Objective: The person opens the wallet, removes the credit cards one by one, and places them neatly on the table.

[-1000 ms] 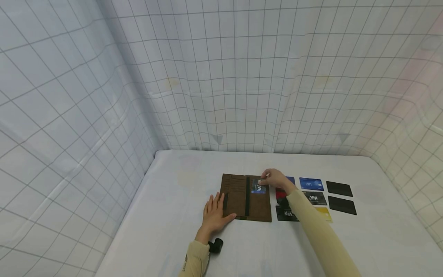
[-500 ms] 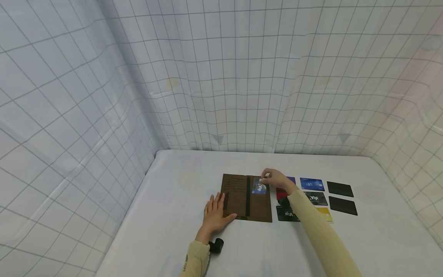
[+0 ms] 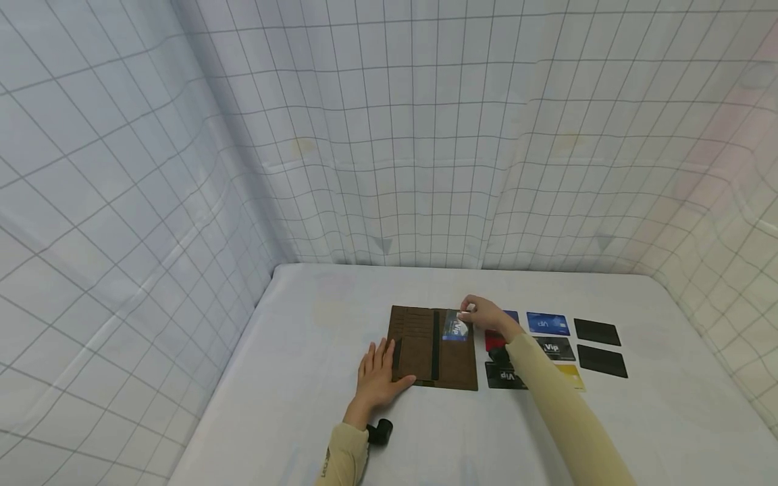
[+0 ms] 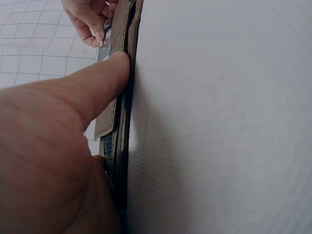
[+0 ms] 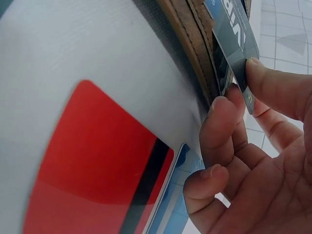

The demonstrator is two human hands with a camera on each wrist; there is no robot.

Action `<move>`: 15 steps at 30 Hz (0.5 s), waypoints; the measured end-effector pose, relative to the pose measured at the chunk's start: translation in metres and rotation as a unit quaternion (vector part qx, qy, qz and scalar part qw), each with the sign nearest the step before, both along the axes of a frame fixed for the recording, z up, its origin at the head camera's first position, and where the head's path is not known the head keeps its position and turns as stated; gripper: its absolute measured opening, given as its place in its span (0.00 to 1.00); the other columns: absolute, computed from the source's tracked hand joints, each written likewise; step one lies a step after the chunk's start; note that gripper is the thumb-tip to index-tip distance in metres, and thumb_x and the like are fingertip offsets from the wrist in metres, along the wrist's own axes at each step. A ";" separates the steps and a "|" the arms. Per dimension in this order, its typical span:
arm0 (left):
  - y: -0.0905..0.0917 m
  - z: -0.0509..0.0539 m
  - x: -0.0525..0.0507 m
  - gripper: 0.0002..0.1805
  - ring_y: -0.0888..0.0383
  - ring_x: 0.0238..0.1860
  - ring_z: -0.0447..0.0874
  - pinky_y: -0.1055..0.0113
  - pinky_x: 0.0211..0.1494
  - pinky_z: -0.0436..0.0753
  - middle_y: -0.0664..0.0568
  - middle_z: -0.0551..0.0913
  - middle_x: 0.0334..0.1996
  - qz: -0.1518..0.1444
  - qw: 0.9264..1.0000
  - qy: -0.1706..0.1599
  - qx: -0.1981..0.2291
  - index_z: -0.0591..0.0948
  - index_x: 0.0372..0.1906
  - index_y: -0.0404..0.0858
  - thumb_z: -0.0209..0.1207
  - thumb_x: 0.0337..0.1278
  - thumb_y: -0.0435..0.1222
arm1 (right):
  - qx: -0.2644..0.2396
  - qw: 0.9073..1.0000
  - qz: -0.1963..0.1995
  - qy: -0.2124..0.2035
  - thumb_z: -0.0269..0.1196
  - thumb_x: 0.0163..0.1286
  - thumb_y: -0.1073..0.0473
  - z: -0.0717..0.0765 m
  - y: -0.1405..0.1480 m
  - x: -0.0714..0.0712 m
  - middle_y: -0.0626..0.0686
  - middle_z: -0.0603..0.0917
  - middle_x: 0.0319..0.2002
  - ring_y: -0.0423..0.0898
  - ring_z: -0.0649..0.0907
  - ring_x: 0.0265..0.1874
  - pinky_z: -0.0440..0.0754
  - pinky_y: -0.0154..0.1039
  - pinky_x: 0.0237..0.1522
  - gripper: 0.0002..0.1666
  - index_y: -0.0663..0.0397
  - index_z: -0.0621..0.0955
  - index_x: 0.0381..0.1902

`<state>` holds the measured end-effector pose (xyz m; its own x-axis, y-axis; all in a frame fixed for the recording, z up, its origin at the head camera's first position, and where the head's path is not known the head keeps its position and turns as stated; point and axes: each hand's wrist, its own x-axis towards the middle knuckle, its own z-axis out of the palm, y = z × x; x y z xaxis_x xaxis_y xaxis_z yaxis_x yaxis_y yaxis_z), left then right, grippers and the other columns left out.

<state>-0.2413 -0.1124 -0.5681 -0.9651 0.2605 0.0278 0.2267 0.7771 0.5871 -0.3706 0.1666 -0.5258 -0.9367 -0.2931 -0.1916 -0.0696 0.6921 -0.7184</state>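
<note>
An open brown wallet (image 3: 456, 370) lies flat on the white table, with card slots on its left half and a dark strip down the middle. My left hand (image 3: 375, 383) rests spread on its lower left corner; in the left wrist view the thumb (image 4: 105, 75) presses the edge. With thumb and fingertips, my right hand (image 3: 484, 316) pinches a grey-blue Vip card (image 5: 234, 36) by one end, over the wallet's upper right half. The right wrist view has the card tilted against the wallet; whether its far end sits inside a pocket I cannot tell.
Right of the wallet lie several cards: a red card (image 5: 97, 156), a blue card (image 3: 548, 323), black Vip cards (image 3: 503, 376), a yellow card (image 3: 572, 375) and plain black cards (image 3: 596, 331). My right forearm covers part of them. A white gridded curtain (image 3: 389, 135) stands behind.
The Vip card has shifted slightly in my right fingers, and more of its lettering shows. My left hand keeps its place on the wallet.
</note>
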 end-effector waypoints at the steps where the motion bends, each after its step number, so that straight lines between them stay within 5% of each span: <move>1: 0.000 0.000 0.000 0.48 0.37 0.71 0.36 0.43 0.67 0.40 0.36 0.48 0.72 0.000 1.000 0.000 0.000 0.52 0.72 0.30 0.59 0.58 0.54 | -0.001 1.000 0.001 0.000 0.60 0.69 0.59 -0.001 0.000 0.000 0.49 0.70 0.22 0.43 0.67 0.19 0.66 0.37 0.23 0.08 0.56 0.73 0.40; 15: 0.000 -0.003 0.000 0.48 0.37 0.71 0.36 0.43 0.67 0.40 0.36 0.48 0.72 0.000 1.000 0.000 -0.001 0.52 0.72 0.30 0.58 0.58 0.54 | -0.010 1.000 -0.021 0.003 0.61 0.68 0.59 -0.008 0.001 -0.001 0.50 0.73 0.24 0.43 0.70 0.20 0.68 0.37 0.24 0.08 0.55 0.74 0.39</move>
